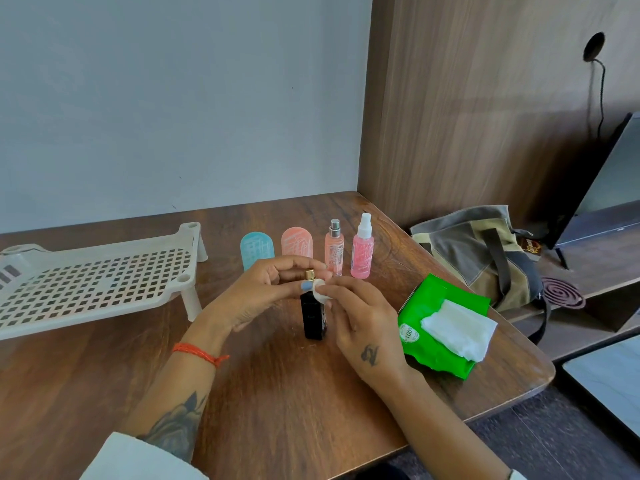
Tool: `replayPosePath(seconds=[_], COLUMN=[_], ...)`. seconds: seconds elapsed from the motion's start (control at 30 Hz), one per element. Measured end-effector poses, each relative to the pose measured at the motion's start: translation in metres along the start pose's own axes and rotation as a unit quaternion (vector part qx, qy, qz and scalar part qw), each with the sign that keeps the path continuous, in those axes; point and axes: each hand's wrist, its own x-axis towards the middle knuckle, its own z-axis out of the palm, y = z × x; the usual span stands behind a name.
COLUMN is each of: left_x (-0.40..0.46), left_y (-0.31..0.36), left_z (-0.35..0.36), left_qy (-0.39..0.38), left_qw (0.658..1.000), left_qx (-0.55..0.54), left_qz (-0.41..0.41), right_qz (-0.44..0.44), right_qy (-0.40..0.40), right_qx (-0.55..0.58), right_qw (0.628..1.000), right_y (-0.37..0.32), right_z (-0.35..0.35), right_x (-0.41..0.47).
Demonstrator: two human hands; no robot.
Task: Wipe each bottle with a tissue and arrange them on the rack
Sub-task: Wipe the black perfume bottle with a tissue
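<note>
Now wiping black bottle (314,318), mid-bench.
Left hand (258,292) fingers curled round its gold cap; right hand (360,318) fingers pinch white tissue (320,290) against neck.

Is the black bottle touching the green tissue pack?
Apart. The head view shows bare table between the black bottle and the green tissue pack.

- We cannot see the upper body of the black bottle (314,318): the left hand (258,292) and right hand (360,318) cover it.
- The blue bottle (257,251) and the peach bottle (297,242) lose their lower parts behind the left hand.
- The rack (93,282) runs off the left edge.
- The print on the green tissue pack (433,351) is too small to read, and loose tissues (459,329) cover part of it.
</note>
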Motion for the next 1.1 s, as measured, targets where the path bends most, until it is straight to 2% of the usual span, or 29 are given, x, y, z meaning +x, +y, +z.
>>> replayPosePath(seconds=[0.17,0.3,0.5,0.67,0.9,1.0,1.1], left_x=[0.0000,0.0008,0.0023,0.0008,0.0014,0.0011,0.0011], left_y=[0.0003,-0.0023,-0.0028,-0.0007,-0.0020,-0.0015,-0.0019], left_z=[0.0010,-0.0013,-0.0002,-0.0003,-0.0013,-0.0003,0.0002], left_qy=[-0.005,0.001,0.006,0.009,0.032,0.027,0.026], left_qw=[1.000,1.000,1.000,1.000,0.999,1.000,1.000], left_qx=[-0.008,0.000,0.000,0.003,0.008,-0.001,-0.002], left_qz=[-0.014,-0.020,-0.026,-0.016,-0.021,-0.016,-0.007], right_qz=[-0.002,0.030,0.035,0.003,0.063,0.038,0.001], right_qy=[-0.007,-0.009,0.036,0.015,-0.016,0.019,0.003], right_qx=[-0.003,-0.002,0.023,0.013,0.006,0.021,0.024], right_qw=[1.000,1.000,0.998,1.000,0.998,0.999,1.000], right_y=[0.0013,0.0018,0.0013,0.0003,0.0036,0.0018,-0.0018], right_z=[0.0001,0.0012,0.0007,0.0036,0.0025,0.0011,0.0022], right_x=[-0.0006,0.0002,-0.0002,-0.0023,-0.0006,0.0001,-0.0006])
